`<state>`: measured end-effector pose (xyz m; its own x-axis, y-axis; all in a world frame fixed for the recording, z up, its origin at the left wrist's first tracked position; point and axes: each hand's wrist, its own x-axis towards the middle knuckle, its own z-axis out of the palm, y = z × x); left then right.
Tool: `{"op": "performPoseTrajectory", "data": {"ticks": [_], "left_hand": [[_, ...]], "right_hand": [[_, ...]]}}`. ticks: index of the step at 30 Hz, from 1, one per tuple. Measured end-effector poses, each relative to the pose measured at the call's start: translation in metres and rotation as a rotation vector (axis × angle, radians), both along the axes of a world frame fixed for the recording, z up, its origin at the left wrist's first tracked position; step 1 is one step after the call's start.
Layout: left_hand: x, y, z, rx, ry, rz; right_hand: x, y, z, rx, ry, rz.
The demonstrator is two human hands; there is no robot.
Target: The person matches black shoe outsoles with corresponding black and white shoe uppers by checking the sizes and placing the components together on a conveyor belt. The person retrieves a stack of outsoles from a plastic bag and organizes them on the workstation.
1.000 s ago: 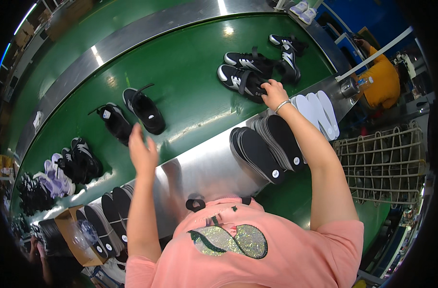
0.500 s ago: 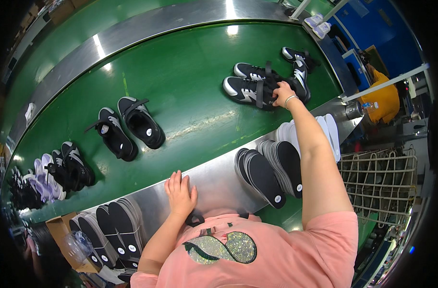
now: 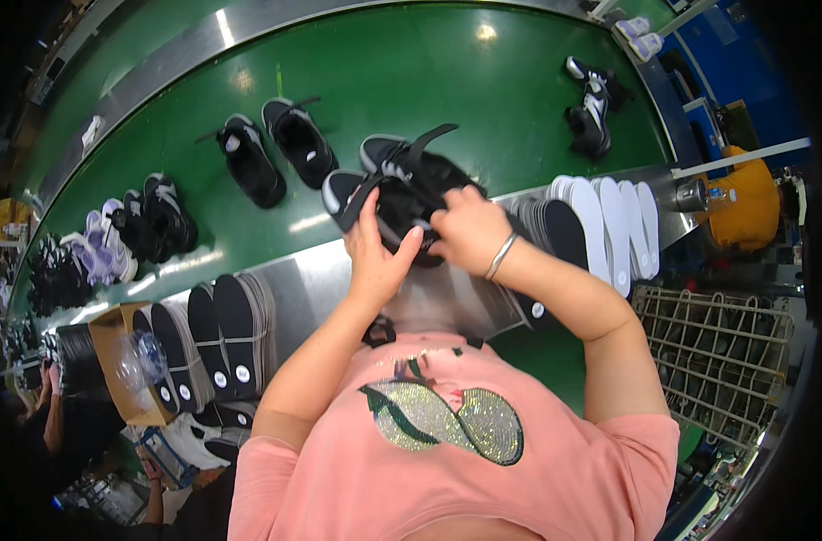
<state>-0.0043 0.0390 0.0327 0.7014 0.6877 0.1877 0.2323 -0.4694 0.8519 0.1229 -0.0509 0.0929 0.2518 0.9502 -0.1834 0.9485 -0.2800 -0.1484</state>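
A pair of black and silver strap shoes lies before me at the near side of the green belt. My left hand [image 3: 377, 257] grips the side of the near shoe [image 3: 346, 191], its thumb reaching towards the heel. Bent over the heel end, my right hand [image 3: 472, 233] holds the same shoe; its fingertips are partly hidden. Just beyond and touching lies the far shoe [image 3: 382, 151], its strap [image 3: 433, 137] sticking up loose. To the right of my right hand stand stacked black insoles [image 3: 560, 230] and white insoles [image 3: 587, 225] on the metal ledge.
Another black pair [image 3: 253, 167] sits left on the green belt [image 3: 357, 81], with lilac shoes [image 3: 100, 248] farther left. Dark shoes [image 3: 593, 113] lie far right. Bundled insoles [image 3: 235, 329] and a cardboard box [image 3: 127, 361] stand near left. A wire rack [image 3: 708, 352] is at right.
My right hand has drawn the pair from the right towards me. My left hand has come up from the metal ledge onto the near shoe. My view has shifted.
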Motion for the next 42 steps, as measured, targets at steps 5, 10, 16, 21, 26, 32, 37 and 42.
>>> {"op": "performPoseTrajectory", "data": {"ticks": [5,10,16,21,26,32,37,42], "left_hand": [[-0.034,-0.021,-0.029,0.236,0.361,-0.115],[-0.041,-0.026,-0.027,0.282,0.367,-0.137],[-0.045,-0.021,-0.027,0.579,0.199,-0.207],[-0.043,-0.010,-0.019,0.307,0.111,-0.164],[-0.032,0.020,-0.013,-0.242,0.151,-0.117],[-0.029,0.029,-0.028,-0.464,0.024,-0.144],[-0.030,0.017,-0.024,-0.483,-0.005,-0.058],[-0.030,0.006,-0.024,-0.455,-0.006,0.044]], "right_hand": [[-0.075,-0.047,-0.036,-0.045,0.177,-0.012],[-0.090,-0.070,-0.029,-0.047,0.308,-0.106],[-0.026,-0.106,-0.025,0.280,0.033,-0.397],[-0.007,-0.127,-0.057,0.198,-0.140,-0.548],[-0.006,-0.121,-0.057,0.113,-0.134,-0.614],[0.004,-0.124,-0.052,0.479,0.046,-0.569],[-0.031,-0.089,0.011,0.511,0.460,-0.168],[-0.078,-0.049,-0.016,0.143,0.026,0.226]]}}
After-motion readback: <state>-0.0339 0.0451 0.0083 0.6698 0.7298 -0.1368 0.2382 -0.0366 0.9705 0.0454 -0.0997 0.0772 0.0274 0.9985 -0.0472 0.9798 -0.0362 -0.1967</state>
